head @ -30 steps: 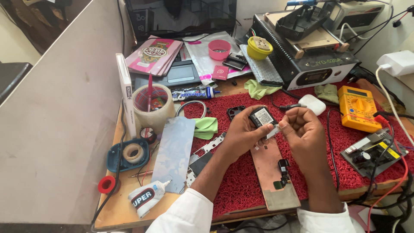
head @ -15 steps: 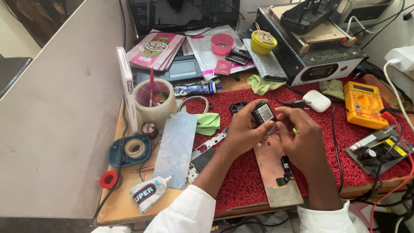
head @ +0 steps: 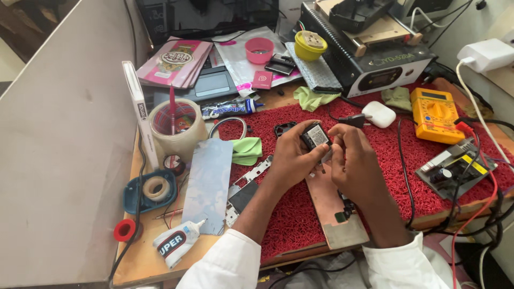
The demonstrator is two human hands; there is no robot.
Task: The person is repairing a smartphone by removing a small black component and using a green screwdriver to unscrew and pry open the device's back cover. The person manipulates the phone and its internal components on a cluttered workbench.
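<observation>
My left hand (head: pixel 292 155) grips a small black square device with a pale label (head: pixel 314 136), holding it upright above the red mat (head: pixel 278 214). My right hand (head: pixel 350 155) is pressed against the device's right side, its fingertips curled at the edge; what they pinch is hidden. Under both hands lies a long tan board (head: pixel 334 211) with a small dark part near its lower end. A bare phone frame (head: pixel 243 190) rests just left of my left forearm.
On the bench are a yellow multimeter (head: pixel 436 115), a white earbud case (head: pixel 379 114), a circuit board with wires (head: pixel 455 171), a black heating machine (head: pixel 375 59), a tape-wrapped cup (head: pixel 176 126), a glue tube (head: pixel 230 108), green cloths (head: pixel 246 150), a glue bottle (head: pixel 174 243) and tape rolls (head: pixel 152 187).
Both hands have lifted slightly and come closer together around the black device; the right hand's fingers now press against its side. The camera shifted a little.
</observation>
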